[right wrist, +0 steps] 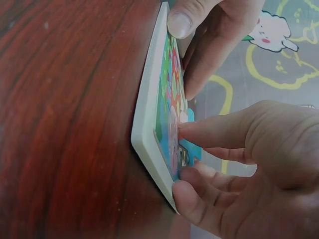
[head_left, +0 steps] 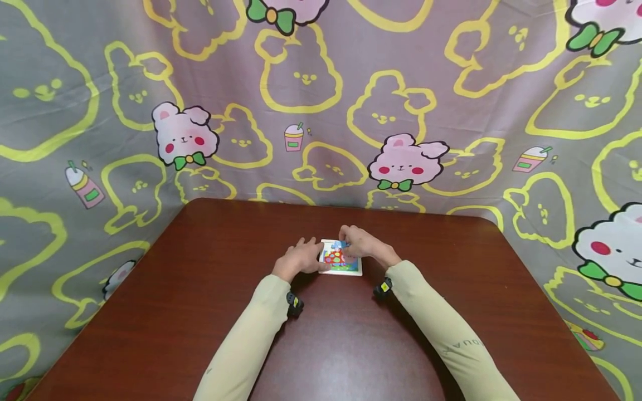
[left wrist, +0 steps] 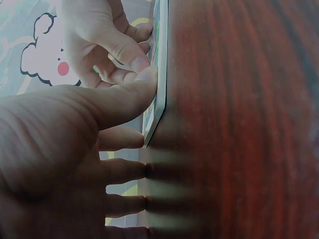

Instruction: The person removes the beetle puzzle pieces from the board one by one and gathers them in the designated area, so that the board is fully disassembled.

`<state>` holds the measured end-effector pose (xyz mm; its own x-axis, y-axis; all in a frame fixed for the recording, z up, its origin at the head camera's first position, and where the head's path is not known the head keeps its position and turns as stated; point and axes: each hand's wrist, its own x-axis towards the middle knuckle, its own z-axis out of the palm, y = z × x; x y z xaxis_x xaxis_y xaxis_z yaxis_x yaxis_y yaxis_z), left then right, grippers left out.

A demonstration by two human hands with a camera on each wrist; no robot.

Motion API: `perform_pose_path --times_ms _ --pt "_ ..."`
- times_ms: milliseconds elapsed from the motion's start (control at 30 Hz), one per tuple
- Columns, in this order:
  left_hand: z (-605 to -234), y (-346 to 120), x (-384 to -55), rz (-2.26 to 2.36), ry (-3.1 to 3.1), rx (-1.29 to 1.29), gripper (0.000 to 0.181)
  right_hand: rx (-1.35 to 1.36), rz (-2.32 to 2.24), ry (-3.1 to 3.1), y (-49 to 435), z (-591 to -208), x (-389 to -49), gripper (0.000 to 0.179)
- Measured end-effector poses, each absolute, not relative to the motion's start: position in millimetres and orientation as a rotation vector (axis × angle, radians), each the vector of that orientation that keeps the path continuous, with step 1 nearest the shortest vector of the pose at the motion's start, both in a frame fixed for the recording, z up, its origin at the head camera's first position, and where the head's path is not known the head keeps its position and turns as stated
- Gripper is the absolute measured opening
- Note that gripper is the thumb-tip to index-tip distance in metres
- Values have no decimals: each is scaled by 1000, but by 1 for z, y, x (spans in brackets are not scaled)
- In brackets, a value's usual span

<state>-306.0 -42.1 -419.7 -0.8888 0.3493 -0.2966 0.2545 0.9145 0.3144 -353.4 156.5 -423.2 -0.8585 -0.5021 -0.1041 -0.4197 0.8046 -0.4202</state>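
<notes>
A small picture puzzle in a white frame (head_left: 353, 273) lies flat on the table, showing a red shape with coloured dots on green and blue. My left hand (head_left: 302, 258) steadies its left side, with the thumb (left wrist: 132, 97) on the frame's near corner and the other fingers stretched to the tabletop. Over the puzzle's right part, my right hand (head_left: 364, 244) pinches a blue puzzle piece (right wrist: 195, 152) between thumb and fingers. That piece stands tilted up from the picture in the right wrist view, and the fingers partly hide it.
The brown wooden table (head_left: 200, 278) spreads around the puzzle on all sides. Behind it hangs a grey curtain (head_left: 321, 150) printed with rabbits and cups. Each wrist carries a small black camera (head_left: 295, 304).
</notes>
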Motion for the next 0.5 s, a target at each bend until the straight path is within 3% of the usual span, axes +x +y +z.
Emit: perform_pose_path --times_ms 233,500 --pt "-419 -41 -307 374 2724 446 72 -711 -584 2792 153 -423 -355 28" --pt "-418 -41 -307 393 2719 434 72 -746 -680 2842 158 -428 -356 15"
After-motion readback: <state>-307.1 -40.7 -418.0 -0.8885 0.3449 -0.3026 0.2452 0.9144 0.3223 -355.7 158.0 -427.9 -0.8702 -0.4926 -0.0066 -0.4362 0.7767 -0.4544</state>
